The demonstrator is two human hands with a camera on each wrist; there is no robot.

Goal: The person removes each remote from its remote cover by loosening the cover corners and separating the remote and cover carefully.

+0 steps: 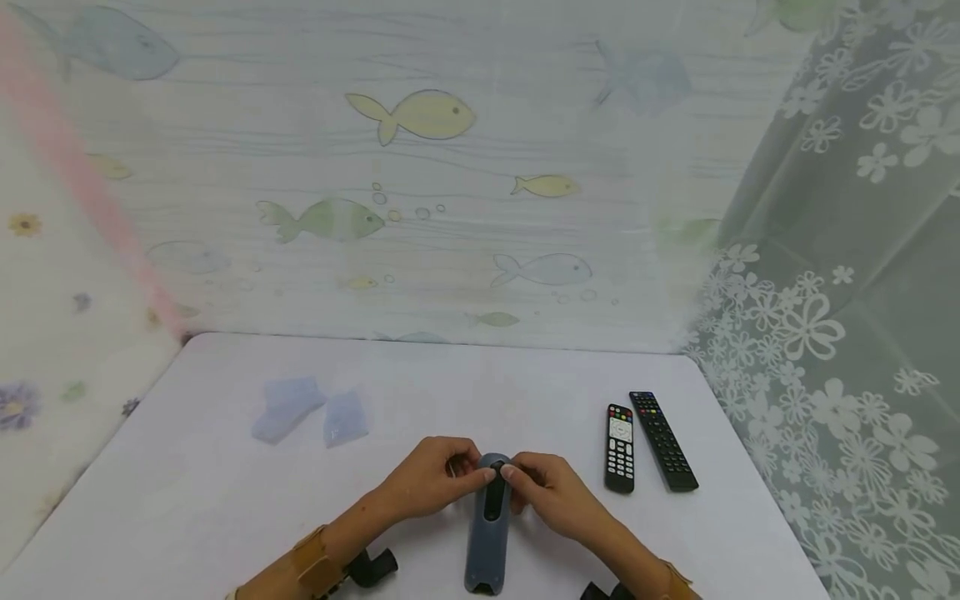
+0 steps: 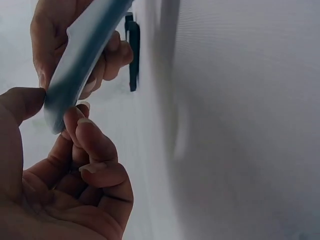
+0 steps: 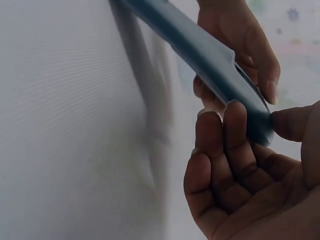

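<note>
Between both hands is a long blue remote cover [image 1: 486, 554], with a dark panel [image 1: 494, 498] showing in its upper front. My left hand [image 1: 431, 479] pinches the cover's far end from the left, its thumb on the front edge. From the right, my right hand [image 1: 553, 492] pinches that same end, the two thumbs nearly meeting. In the left wrist view the cover [image 2: 75, 70] tilts up off the table, the left fingers curled under its tip. The right wrist view shows the right fingers [image 3: 235, 125] bent against the cover's underside.
To the right lie two black remotes, a shorter one [image 1: 619, 462] and a longer one [image 1: 663, 442]. Thin bluish clear pieces [image 1: 288, 407] [image 1: 346, 418] lie at the back left of the white table [image 1: 225, 500]. Behind stands a fish-patterned curtain [image 1: 450, 275].
</note>
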